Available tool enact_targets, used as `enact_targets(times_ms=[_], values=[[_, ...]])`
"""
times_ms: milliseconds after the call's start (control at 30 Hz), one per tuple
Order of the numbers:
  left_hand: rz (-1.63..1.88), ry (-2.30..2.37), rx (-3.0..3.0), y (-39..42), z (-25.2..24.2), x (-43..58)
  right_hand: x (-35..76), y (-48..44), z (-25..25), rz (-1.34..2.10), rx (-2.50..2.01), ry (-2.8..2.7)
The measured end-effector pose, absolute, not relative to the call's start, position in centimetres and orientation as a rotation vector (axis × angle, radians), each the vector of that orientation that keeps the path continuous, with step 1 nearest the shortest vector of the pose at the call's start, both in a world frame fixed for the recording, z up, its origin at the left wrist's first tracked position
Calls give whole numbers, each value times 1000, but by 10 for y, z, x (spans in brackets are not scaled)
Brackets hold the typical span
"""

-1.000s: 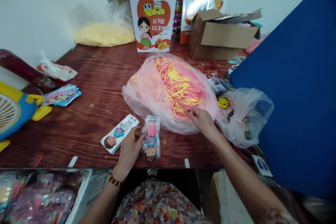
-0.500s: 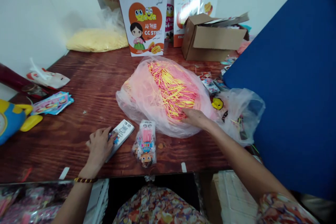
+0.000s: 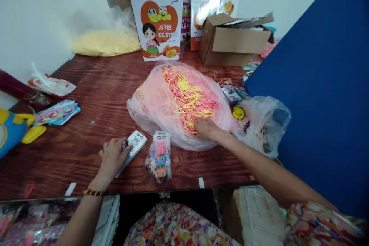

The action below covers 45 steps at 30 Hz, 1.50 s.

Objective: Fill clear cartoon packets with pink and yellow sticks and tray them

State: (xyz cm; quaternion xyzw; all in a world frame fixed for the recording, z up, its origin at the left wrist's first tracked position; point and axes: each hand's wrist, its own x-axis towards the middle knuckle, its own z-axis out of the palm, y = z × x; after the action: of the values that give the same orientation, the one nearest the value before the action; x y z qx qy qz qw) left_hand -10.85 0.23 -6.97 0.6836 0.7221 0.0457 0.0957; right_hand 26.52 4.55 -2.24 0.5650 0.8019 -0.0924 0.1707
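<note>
The right hand (image 3: 206, 128) is among the sticks (image 3: 187, 100) in the bag (image 3: 150, 103); I cannot tell its grip. A snag could spill them. The left hand (image 3: 112, 157) lies flat and unclenched on a packet (image 3: 135, 143) near the bench (image 3: 95, 84) edge, and the packet may slide off.

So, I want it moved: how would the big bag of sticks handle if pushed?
Probably floppy: the thin film of the bag is crumpled and would likely sag. Its open top, where the right hand reaches, might spill loose sticks.
</note>
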Motion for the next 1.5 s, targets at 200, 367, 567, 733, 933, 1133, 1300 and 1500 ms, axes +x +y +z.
enact_targets(times_ms=[200,367,567,733,933,1133,1300,1500], values=[[154,2095,2033,5,-75,-111,275,43,-35,-320,1626,2310],[202,2038,1972,8,-83,-117,288,48,-45,-387,1682,2401],[317,1984,1915,11,-86,-120,313,55,-51,-612,1879,2530],[285,2010,1918,17,-80,-111,316,54,-58,-888,2092,2622],[230,2074,2002,15,-76,-100,310,65,-65,-1248,2331,2597],[445,2034,1958,18,-86,-104,303,73,-67,-1690,2565,2465],[622,1915,1877,28,-90,-109,290,66,-73,-1915,2664,2403],[734,1932,1697,31,-88,-109,278,58,-76,-1993,2758,2411]])
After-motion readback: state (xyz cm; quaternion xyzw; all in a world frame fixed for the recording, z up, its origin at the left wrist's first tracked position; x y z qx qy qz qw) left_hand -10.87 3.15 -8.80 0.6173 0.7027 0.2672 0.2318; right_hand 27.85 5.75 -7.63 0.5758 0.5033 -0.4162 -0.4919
